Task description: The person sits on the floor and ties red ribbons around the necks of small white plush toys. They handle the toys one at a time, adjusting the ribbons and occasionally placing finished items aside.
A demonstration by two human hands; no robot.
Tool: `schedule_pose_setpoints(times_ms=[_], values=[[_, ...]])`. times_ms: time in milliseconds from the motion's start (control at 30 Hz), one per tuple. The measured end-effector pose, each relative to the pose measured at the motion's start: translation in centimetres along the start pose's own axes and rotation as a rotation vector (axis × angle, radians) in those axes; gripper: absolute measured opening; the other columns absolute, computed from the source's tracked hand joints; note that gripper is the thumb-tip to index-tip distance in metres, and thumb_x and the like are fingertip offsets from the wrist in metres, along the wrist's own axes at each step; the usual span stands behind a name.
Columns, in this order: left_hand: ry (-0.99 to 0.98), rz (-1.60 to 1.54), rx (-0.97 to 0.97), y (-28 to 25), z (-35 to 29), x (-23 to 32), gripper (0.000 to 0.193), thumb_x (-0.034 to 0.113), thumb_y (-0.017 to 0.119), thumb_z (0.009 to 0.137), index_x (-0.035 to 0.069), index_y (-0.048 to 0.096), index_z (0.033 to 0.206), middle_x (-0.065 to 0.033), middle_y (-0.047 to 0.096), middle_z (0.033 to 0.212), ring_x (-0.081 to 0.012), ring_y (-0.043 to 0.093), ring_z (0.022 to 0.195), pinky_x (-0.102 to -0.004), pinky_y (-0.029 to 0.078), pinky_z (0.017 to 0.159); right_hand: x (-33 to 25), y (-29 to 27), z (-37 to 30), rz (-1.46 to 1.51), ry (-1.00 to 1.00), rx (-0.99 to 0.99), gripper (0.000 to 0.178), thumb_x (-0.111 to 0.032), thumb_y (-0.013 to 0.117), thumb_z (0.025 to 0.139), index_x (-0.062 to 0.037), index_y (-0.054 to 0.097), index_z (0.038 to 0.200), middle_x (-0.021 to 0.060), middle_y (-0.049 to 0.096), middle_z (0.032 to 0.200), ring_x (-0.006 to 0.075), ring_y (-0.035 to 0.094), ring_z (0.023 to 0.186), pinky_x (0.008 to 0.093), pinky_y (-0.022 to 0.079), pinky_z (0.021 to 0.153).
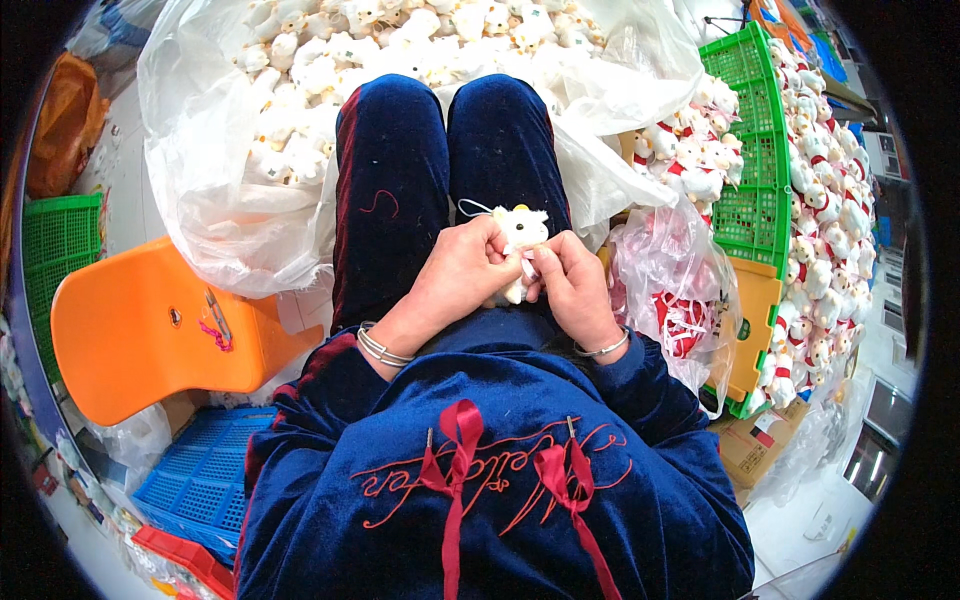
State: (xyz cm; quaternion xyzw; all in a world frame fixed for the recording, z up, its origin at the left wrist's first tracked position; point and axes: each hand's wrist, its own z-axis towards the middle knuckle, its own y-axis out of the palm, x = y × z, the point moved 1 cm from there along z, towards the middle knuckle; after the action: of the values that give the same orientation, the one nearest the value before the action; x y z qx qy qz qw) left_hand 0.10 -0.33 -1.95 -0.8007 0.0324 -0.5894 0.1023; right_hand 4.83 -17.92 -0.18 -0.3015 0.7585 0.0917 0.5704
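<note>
A small white plush toy (524,228) with a dark eye, a yellow bit on its head and a pale hanging loop (472,207) is held upright over my lap. My left hand (462,268) grips its side, fingertips at the neck. From the other side my right hand (574,284) pinches at a pale pink ribbon (529,266) below the toy's head. Thumbs and fingers of both hands nearly meet there. My fingers hide part of the toy's body, and I cannot make out how the ribbon is tied.
Beyond my knees lies a big clear plastic bag (200,190) of white plush toys. An orange chair (150,330) with small snips (217,318) stands left, above a blue crate (205,470). At right are a bag of red ribbons (684,325), a green crate (750,150) and toys with red ribbons (825,240).
</note>
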Motion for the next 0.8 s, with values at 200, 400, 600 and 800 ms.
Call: schedule_pose_setpoints(times_ms=[200,400,600,800], values=[[0.005,-0.047,-0.014,0.0,0.1,-1.2,0.022,0.016,0.078,0.087,0.0,0.063,0.083,-0.0009,0.064,0.072,-0.0039,0.056,0.066,-0.0231,0.05,0.061,0.1,-0.5,-0.3,0.241,0.114,-0.041,0.011,-0.008,0.056,0.103,0.0031,0.06,0.105,0.0073,0.069,0.086,0.0104,0.066,0.071,0.0243,0.054,0.065],[0.007,-0.077,-0.035,-0.1,0.0,-1.2,0.024,0.019,0.079,0.088,-0.001,0.065,0.086,-0.0011,0.065,0.074,-0.0032,0.057,0.066,-0.0221,0.05,0.059,0.1,-0.3,-0.3,0.191,0.128,-0.058,0.013,-0.006,0.059,0.102,0.0046,0.059,0.111,0.0091,0.069,0.088,0.0116,0.066,0.072,0.0242,0.055,0.068],[-0.019,-0.075,-0.03,-0.1,-0.2,-0.6,0.025,0.019,0.079,0.088,-0.001,0.065,0.086,-0.0009,0.065,0.073,-0.0035,0.057,0.065,-0.0226,0.05,0.059,0.4,-0.1,-0.2,0.181,0.108,-0.027,0.01,-0.007,0.06,0.101,0.0031,0.059,0.103,0.0076,0.07,0.082,0.0097,0.066,0.069,0.0236,0.054,0.063],[-0.001,-0.031,-0.026,-0.1,-0.1,-0.2,0.024,0.018,0.079,0.088,-0.001,0.065,0.087,-0.0023,0.064,0.072,-0.0045,0.058,0.065,-0.0233,0.05,0.059,0.1,-0.1,-0.1,0.11,0.079,0.007,0.011,-0.007,0.06,0.101,0.0025,0.056,0.096,0.0087,0.07,0.081,0.0103,0.066,0.068,0.0247,0.054,0.06]])
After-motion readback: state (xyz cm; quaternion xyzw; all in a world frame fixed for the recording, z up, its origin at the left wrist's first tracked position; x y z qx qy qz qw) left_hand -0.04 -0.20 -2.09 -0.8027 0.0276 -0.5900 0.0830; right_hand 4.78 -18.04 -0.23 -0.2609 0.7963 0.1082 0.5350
